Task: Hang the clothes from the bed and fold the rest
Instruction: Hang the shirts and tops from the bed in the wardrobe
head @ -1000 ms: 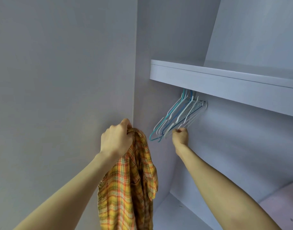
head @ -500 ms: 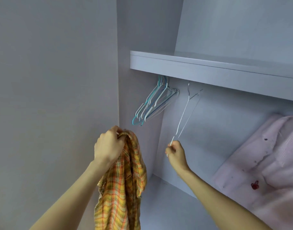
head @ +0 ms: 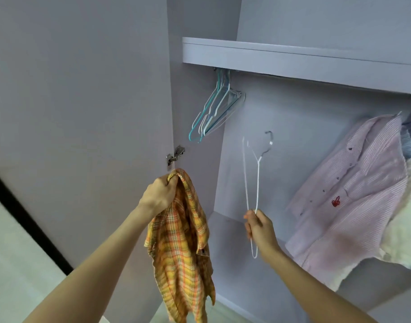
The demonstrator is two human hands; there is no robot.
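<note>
My left hand (head: 161,195) grips the top of an orange and yellow plaid shirt (head: 182,252), which hangs down limp in front of the open wardrobe. My right hand (head: 260,229) pinches a thin white wire hanger (head: 258,178) by its lower bar. The hanger is off the rail, its hook pointing up and to the right. Several teal and white empty hangers (head: 214,113) hang bunched at the rail's left end, under the shelf.
A pink striped shirt (head: 353,201) hangs at the right inside the wardrobe, with a cream garment (head: 407,220) and a blue one (head: 409,141) behind it. A shelf (head: 293,59) runs above the rail. The open wardrobe door (head: 83,113) with its hinge (head: 175,155) stands at the left.
My right hand has lifted the white hanger off the rail and brought it down and toward me. The view has swung left and down. My left hand keeps its hold on the plaid shirt.
</note>
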